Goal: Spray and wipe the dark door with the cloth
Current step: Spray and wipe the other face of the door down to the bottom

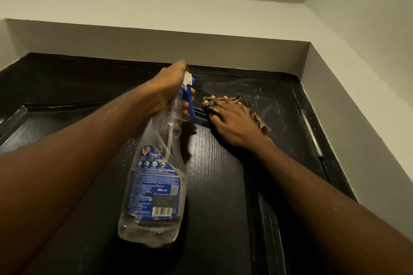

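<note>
The dark door (219, 185) fills the lower view, seen from below up to its top edge. My left hand (169, 87) grips the neck of a clear spray bottle (156, 185) with a blue trigger and blue label, fingers curled round the trigger, nozzle aimed at the door's upper part. A wet spray patch (214, 88) shines just right of the nozzle. My right hand (230, 118) lies flat with straight fingers on a brown frayed cloth (257, 118), pressing it against the door near the top right.
A white wall recess (178, 47) overhangs the door's top. The white wall (357, 107) runs down the right side beside the dark door frame (312, 127), which carries a metal hinge (314, 136).
</note>
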